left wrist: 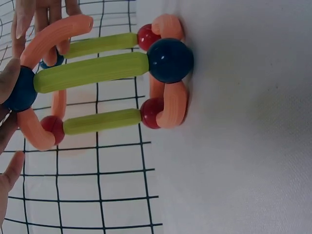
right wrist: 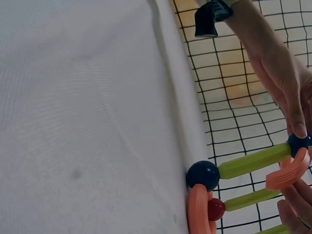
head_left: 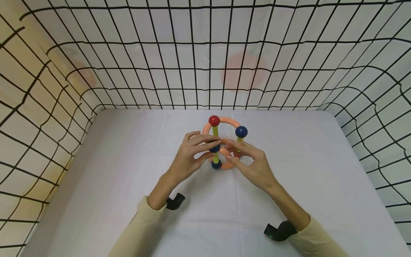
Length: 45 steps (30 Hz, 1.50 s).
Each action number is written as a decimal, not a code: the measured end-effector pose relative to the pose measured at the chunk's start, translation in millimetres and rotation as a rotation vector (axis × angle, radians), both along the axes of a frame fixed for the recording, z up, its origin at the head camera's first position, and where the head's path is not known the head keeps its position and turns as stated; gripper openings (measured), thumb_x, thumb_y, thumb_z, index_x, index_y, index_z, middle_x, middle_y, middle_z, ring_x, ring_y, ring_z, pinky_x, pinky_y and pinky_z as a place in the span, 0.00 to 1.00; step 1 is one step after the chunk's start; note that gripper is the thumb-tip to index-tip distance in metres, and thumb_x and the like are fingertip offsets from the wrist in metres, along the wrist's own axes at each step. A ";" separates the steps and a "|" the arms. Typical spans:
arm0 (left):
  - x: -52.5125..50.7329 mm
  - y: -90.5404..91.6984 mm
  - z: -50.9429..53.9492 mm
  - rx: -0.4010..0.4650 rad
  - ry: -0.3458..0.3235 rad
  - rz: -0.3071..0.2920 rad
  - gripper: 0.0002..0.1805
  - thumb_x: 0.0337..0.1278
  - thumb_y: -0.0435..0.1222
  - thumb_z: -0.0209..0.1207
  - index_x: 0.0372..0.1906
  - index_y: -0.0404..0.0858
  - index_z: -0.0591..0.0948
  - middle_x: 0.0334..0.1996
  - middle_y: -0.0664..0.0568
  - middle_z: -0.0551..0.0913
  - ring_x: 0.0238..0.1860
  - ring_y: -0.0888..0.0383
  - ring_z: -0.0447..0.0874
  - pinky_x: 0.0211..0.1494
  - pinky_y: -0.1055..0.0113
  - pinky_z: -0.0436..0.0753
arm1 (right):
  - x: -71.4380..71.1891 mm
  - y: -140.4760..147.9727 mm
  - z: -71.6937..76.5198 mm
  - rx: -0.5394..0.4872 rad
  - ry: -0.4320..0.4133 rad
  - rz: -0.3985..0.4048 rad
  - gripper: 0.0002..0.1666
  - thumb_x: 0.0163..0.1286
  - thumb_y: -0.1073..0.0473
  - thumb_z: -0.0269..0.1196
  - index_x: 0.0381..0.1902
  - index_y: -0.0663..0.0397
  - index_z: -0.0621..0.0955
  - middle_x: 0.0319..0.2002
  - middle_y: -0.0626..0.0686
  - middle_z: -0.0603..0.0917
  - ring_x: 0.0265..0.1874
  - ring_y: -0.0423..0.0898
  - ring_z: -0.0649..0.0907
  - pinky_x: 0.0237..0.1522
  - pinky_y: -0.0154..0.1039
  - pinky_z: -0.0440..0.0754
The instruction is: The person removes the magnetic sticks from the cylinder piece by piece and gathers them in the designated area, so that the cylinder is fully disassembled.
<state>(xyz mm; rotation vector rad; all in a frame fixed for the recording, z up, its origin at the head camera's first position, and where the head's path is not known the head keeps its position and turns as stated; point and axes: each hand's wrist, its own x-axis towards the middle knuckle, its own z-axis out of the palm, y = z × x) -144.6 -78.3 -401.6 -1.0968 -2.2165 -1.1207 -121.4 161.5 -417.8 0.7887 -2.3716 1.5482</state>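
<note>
The left hand [head_left: 191, 151] pinches a blue corner ball [left wrist: 23, 90] — apparently to steady it — while the right hand [head_left: 252, 164] grips an orange curved stick [left wrist: 52, 35], one end free. The ball-and-stick frame [left wrist: 92, 72] stands upright on a white tabletop [head_left: 122, 171].

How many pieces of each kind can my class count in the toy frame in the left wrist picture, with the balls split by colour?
Blue balls: 3
Red balls: 3
Straight yellow-green rods: 3
Curved orange rods: 6
Total: 15
</note>
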 end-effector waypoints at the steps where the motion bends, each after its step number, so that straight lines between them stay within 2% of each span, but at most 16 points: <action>1: -0.1 0.2 -0.2 0.003 0.002 0.001 0.25 0.47 0.27 0.76 0.55 0.35 0.88 0.53 0.45 0.90 0.56 0.51 0.87 0.73 0.42 0.72 | -0.2 -0.5 -1.3 -0.001 -0.013 0.006 0.33 0.67 0.67 0.71 0.70 0.51 0.79 0.56 0.53 0.89 0.53 0.42 0.86 0.49 0.35 0.87; 6: -0.4 1.1 0.1 0.015 0.000 -0.009 0.24 0.49 0.27 0.76 0.55 0.34 0.88 0.53 0.44 0.90 0.56 0.50 0.87 0.73 0.45 0.73 | -1.2 -0.9 -5.4 -0.012 -0.061 0.023 0.33 0.67 0.67 0.71 0.70 0.51 0.79 0.60 0.53 0.88 0.51 0.37 0.87 0.50 0.34 0.87; 11: 0.4 0.6 0.2 0.030 -0.018 -0.029 0.23 0.50 0.27 0.75 0.55 0.33 0.88 0.54 0.44 0.89 0.59 0.48 0.84 0.72 0.52 0.77 | -3.1 0.8 -8.9 -0.028 -0.038 0.036 0.29 0.66 0.70 0.70 0.66 0.54 0.82 0.64 0.58 0.84 0.48 0.37 0.86 0.49 0.31 0.86; 17: -0.2 0.2 -0.2 0.042 -0.044 -0.058 0.21 0.54 0.26 0.72 0.55 0.32 0.87 0.54 0.44 0.88 0.59 0.50 0.84 0.66 0.60 0.83 | -5.7 4.0 -9.5 -0.034 -0.022 0.040 0.26 0.64 0.73 0.71 0.60 0.56 0.86 0.59 0.56 0.87 0.44 0.39 0.86 0.49 0.29 0.85; 29: 0.5 3.0 0.7 0.054 -0.017 -0.081 0.21 0.51 0.23 0.73 0.53 0.30 0.88 0.53 0.42 0.88 0.57 0.48 0.85 0.63 0.60 0.85 | -7.0 10.2 -5.1 -0.038 -0.014 0.043 0.23 0.65 0.72 0.70 0.58 0.56 0.87 0.48 0.51 0.88 0.42 0.40 0.82 0.45 0.32 0.82; 34: -0.1 4.1 0.8 0.045 -0.006 -0.082 0.21 0.51 0.23 0.73 0.53 0.30 0.88 0.53 0.42 0.89 0.57 0.48 0.85 0.62 0.60 0.86 | -7.7 11.4 -4.7 -0.063 -0.007 0.064 0.22 0.65 0.74 0.69 0.57 0.58 0.87 0.44 0.51 0.86 0.41 0.40 0.80 0.44 0.30 0.78; 45: -1.0 5.6 0.0 0.036 0.003 -0.093 0.21 0.52 0.25 0.73 0.55 0.30 0.87 0.54 0.41 0.89 0.56 0.48 0.85 0.61 0.59 0.86 | -7.4 13.8 -1.9 -0.085 -0.023 0.080 0.21 0.66 0.74 0.68 0.56 0.57 0.87 0.43 0.50 0.86 0.43 0.41 0.80 0.53 0.32 0.78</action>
